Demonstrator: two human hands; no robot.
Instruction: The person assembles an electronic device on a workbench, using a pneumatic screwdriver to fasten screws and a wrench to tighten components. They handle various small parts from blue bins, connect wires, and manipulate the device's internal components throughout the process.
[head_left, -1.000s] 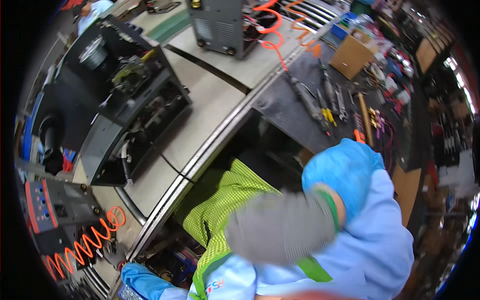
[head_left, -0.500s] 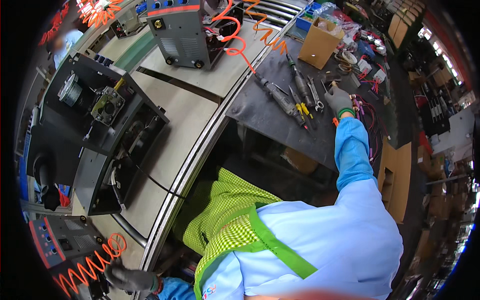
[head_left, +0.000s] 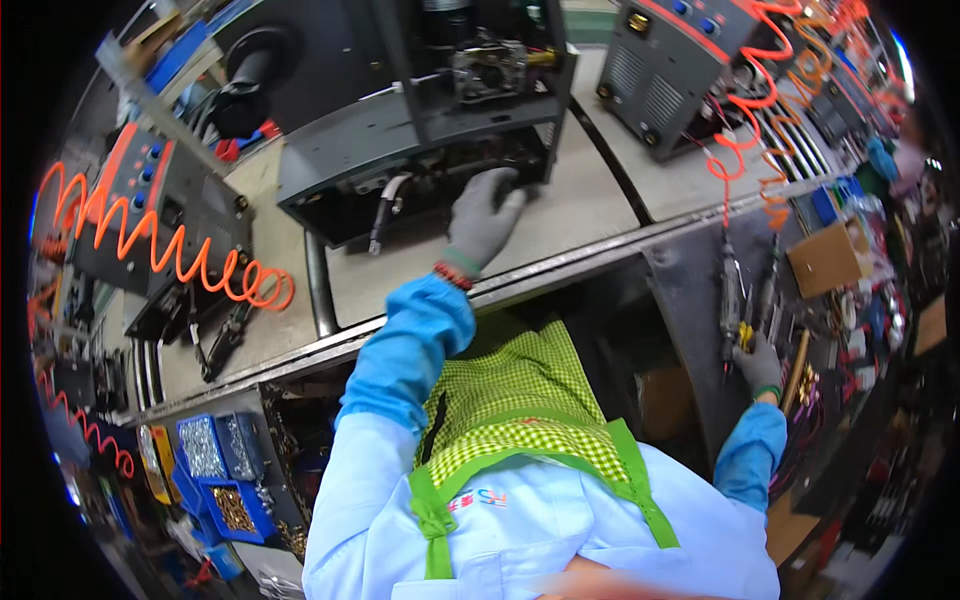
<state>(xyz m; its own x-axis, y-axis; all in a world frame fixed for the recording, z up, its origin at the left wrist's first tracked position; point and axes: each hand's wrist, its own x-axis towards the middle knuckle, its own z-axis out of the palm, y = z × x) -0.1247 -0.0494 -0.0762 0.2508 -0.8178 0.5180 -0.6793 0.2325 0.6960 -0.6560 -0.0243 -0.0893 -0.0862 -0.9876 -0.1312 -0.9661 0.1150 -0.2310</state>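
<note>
My left hand, in a grey glove, reaches over the conveyor to the lower front edge of a dark metal machine housing. Its fingers are bent but apart, and nothing shows in them. Inside the housing's open lower bay, a short cable with a pale sleeve hangs out; the bay's depths are dark. On the black side bench my right hand, also gloved, has its fingers closed at the yellow handles of pliers. The pliers' jaws cannot be made out. A pneumatic screwdriver lies just left of them.
A wooden handle lies right of my right hand. Grey power units with coiled orange hoses stand on the conveyor. A cardboard box sits on the side bench. Blue bins of small metal parts are at the lower left.
My view has turned left toward the machine housing. My left hand has moved from beside the left power unit to the housing. My right hand has shifted to the yellow-handled pliers.
</note>
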